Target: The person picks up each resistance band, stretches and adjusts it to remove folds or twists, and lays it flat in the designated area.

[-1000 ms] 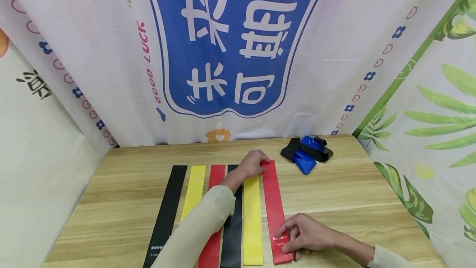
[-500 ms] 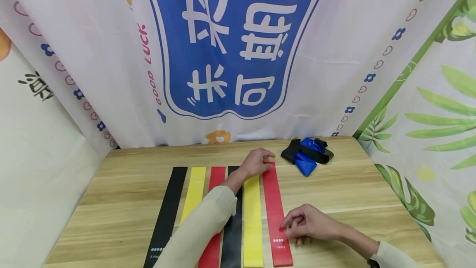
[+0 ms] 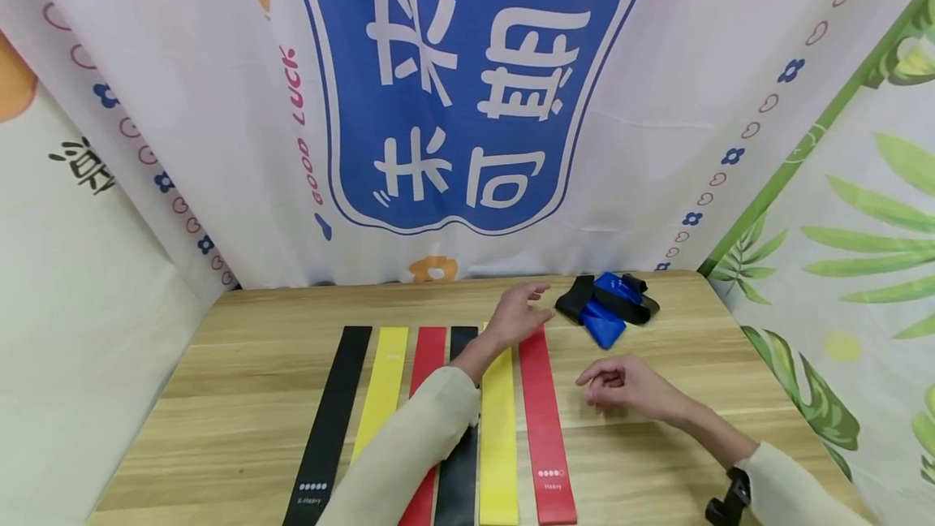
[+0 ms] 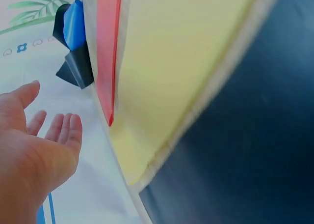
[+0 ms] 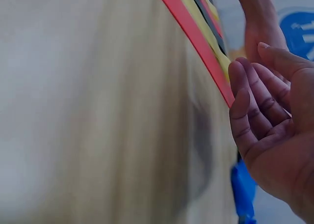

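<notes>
Flat resistance bands lie side by side on the wooden table, running toward the near edge. The rightmost is a red band [image 3: 542, 420] marked Heavy, beside a yellow band [image 3: 499, 445]. My left hand [image 3: 517, 313] hovers over the far end of that red band, fingers loosely spread and holding nothing. To the right of the red band, my right hand [image 3: 631, 386] is raised above the table with relaxed, slightly bent fingers and nothing in it. A crumpled pile of blue and black bands [image 3: 606, 307] lies just beyond both hands, touched by neither.
Farther left lie a black band [image 3: 329, 420] marked X-Heavy, a yellow band [image 3: 383, 384], a red band [image 3: 428, 355] and a black band [image 3: 458, 461], partly hidden by my left sleeve. A printed curtain [image 3: 467, 250] hangs along the table's back edge.
Both hands have let go of the rightmost red band. The left hand has lifted slightly and shifted right; the right hand has moved up and away from the near end, toward the back.
</notes>
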Demonstrator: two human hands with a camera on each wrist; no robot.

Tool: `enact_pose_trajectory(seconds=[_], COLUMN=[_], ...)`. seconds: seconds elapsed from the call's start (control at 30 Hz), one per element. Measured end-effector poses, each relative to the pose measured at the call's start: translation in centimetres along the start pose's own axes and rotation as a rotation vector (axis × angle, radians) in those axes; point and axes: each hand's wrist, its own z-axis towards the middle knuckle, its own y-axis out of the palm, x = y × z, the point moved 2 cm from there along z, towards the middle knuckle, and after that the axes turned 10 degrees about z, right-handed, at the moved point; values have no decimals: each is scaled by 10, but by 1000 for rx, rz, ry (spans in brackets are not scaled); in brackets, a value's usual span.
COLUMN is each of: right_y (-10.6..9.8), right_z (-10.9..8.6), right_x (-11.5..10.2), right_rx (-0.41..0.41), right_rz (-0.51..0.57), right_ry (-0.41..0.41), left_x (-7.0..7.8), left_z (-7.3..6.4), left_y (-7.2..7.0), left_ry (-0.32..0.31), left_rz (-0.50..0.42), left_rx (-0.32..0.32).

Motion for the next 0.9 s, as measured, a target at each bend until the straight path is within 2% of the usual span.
enact_pose_trajectory(seconds=[0.13,0.3,0.43,0.7,0.9], right_y=[-22,-49,-69,-106,-124], right_z=[5,10,15,24,26], right_x=[-4,-9,-12,-6,0], right_rx=[110,279,389,508,549], right_rz=[-54,-48,-34,-30,2], right_ry=[13,38,26,-12,-47], left_x=[4,9,10,9,7], left_z=[3,8,11,14,11], left_y=[6,15,22,38,44], left_ry=[-23,-37,-46,-82,-91], left_rz=[7,40,76,119,113], left_rx=[15,20,33,37,39])
